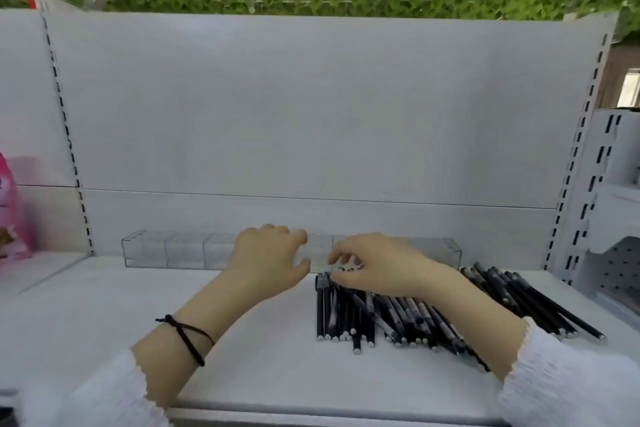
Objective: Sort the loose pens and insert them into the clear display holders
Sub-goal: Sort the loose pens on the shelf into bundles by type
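Several black pens [349,319] lie in a loose row on the white shelf [104,315], and a second bunch of pens [519,298] fans out to the right. A row of clear display holders [166,250] stands along the back of the shelf, its compartments looking empty. My right hand [374,263] hovers over the far ends of the pens, fingers curled down and touching their tips. My left hand [268,258] floats in front of the holders with its fingers spread, holding nothing.
A white back panel [311,107] with slotted uprights rises behind the shelf. A pink package [14,215] sits at the far left. White perforated shelving [613,236] stands at the right. Green foliage shows above the panel.
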